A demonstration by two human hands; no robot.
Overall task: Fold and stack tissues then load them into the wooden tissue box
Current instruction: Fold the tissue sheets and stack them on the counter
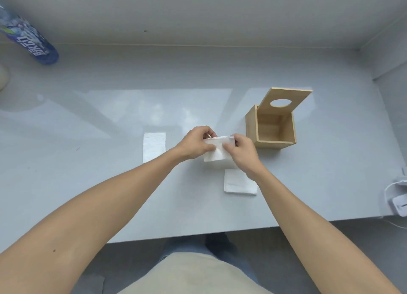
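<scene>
Both hands meet at the middle of the grey table point(110, 172) and hold one white folded tissue point(214, 154). My left hand point(196, 143) pinches its left upper edge and my right hand point(241, 149) grips its right side. A long, narrow folded tissue point(153, 147) lies flat to the left of my hands. Nearer to me, partly under my right wrist, lies a square folded tissue point(237, 184). The wooden tissue box point(273, 126) stands just right of my hands, its lid point(284, 100) with a round hole tipped back and its inside showing bare.
A blue printed bottle point(30, 40) lies at the far left of the table. White devices with a cable point(398, 197) sit at the table's right edge. A wall runs along the back, and the table's front edge is near my lap.
</scene>
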